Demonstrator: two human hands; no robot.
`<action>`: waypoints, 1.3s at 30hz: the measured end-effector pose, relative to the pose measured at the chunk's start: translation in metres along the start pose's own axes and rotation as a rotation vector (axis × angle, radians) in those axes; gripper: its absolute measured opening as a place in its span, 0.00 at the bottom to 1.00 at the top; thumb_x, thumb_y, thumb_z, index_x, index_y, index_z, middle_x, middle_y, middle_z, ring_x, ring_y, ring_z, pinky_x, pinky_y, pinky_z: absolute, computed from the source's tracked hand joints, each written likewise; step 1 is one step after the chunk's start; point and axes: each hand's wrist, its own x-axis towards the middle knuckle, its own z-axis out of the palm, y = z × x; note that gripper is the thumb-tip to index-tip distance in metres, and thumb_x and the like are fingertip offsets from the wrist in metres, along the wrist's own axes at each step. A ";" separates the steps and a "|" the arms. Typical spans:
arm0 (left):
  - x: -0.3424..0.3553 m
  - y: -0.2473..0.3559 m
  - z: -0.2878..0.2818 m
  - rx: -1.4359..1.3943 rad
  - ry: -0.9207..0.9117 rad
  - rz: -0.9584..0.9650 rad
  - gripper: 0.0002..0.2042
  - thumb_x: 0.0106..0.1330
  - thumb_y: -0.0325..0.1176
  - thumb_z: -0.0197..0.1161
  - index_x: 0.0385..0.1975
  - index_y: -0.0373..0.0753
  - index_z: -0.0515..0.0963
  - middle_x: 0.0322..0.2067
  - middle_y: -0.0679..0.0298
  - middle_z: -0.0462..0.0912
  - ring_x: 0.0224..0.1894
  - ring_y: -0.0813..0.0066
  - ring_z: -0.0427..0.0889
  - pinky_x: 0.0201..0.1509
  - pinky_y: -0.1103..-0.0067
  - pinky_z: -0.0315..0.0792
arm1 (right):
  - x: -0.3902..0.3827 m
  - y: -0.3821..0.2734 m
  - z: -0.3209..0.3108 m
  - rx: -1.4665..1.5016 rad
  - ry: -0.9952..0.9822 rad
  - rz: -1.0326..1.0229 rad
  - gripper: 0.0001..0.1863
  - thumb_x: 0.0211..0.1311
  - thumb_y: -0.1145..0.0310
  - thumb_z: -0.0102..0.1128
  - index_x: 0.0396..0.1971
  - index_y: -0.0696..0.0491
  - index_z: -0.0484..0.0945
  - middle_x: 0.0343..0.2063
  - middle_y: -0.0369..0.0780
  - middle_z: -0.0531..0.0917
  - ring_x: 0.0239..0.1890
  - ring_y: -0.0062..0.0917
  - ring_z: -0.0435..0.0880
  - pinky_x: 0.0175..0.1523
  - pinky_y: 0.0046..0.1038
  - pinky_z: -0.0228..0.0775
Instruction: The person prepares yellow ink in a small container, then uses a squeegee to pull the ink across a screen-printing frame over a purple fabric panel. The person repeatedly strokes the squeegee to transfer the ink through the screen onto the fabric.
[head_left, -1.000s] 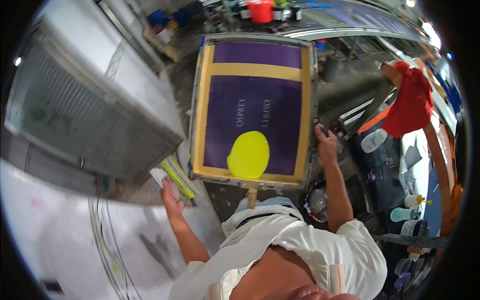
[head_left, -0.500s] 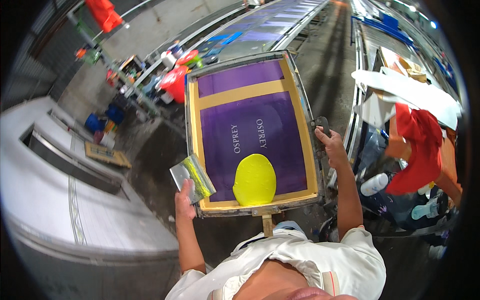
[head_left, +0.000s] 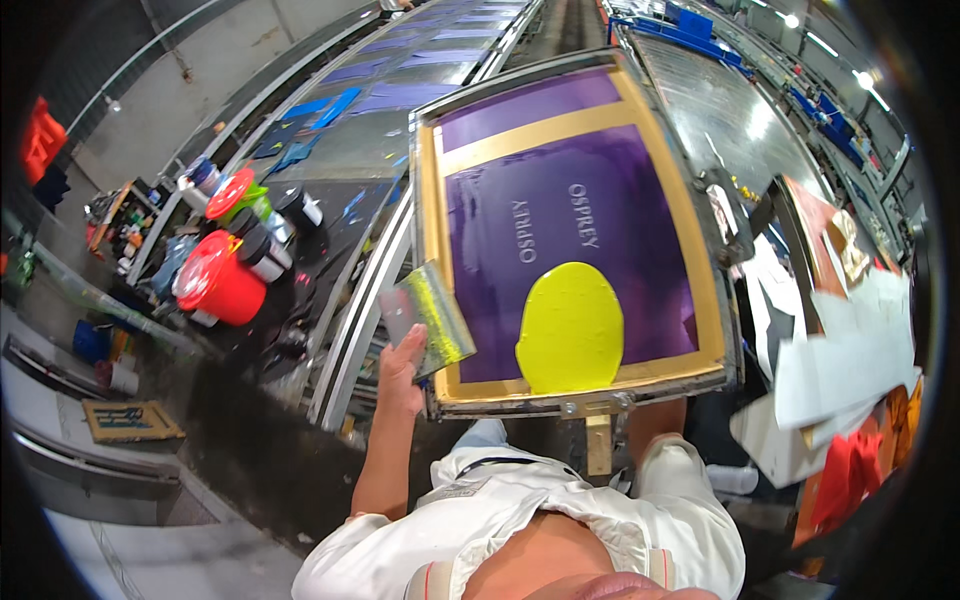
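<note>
My left hand (head_left: 402,375) is closed on a flat squeegee (head_left: 430,318) with a yellow-smeared face, held against the left edge of a screen printing frame (head_left: 500,406). Whether those fingers also grip the frame, I cannot tell. The frame is raised in front of me, tilted. Tan tape borders its purple mesh (head_left: 490,290), which bears two lines of pale lettering. A thick pool of yellow ink (head_left: 572,330) lies at the near end. My right forearm (head_left: 655,420) passes beneath the frame, which hides the hand. A metal hinge piece (head_left: 598,445) hangs from the near edge.
Left stand a red lidded bucket (head_left: 222,285) and several ink tubs (head_left: 262,250). A long printing table (head_left: 410,75) with purple pieces runs away behind them; another table (head_left: 720,100) lies to the right. White sheets (head_left: 845,370) and a red cloth (head_left: 850,475) crowd the right.
My view has swung left and the frame has come nearer the tables, shifting right in the picture. My right hand, on the frame's right-hand handle before, is now hidden beneath the frame.
</note>
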 end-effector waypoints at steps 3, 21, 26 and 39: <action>0.094 -0.015 0.026 0.008 0.011 -0.088 0.16 0.70 0.36 0.67 0.53 0.37 0.78 0.48 0.64 0.85 0.51 0.72 0.84 0.58 0.72 0.76 | 0.038 0.001 -0.056 0.036 -0.020 -0.010 0.38 0.79 0.41 0.38 0.68 0.61 0.68 0.61 0.52 0.78 0.58 0.35 0.82 0.63 0.35 0.75; 0.572 -0.079 0.175 -0.079 -0.153 -0.199 0.17 0.70 0.28 0.65 0.56 0.32 0.75 0.50 0.60 0.84 0.50 0.69 0.84 0.58 0.70 0.78 | 0.319 -0.206 -0.295 -0.449 0.482 -0.206 0.36 0.78 0.41 0.42 0.69 0.56 0.68 0.61 0.51 0.78 0.59 0.36 0.82 0.58 0.40 0.79; 0.696 -0.083 0.232 0.141 -0.065 -0.172 0.17 0.67 0.30 0.69 0.53 0.32 0.78 0.46 0.62 0.85 0.48 0.74 0.84 0.53 0.73 0.77 | 0.387 -0.267 -0.403 -1.226 1.109 0.000 0.29 0.75 0.49 0.54 0.65 0.54 0.72 0.53 0.37 0.84 0.51 0.23 0.82 0.50 0.30 0.70; 1.038 -0.143 0.409 0.130 -0.227 -0.181 0.15 0.68 0.31 0.70 0.49 0.30 0.81 0.43 0.62 0.86 0.43 0.77 0.85 0.49 0.75 0.79 | 0.559 -0.402 -0.653 -1.463 1.450 0.214 0.14 0.74 0.57 0.57 0.36 0.53 0.76 0.17 0.31 0.68 0.14 0.16 0.66 0.16 0.23 0.56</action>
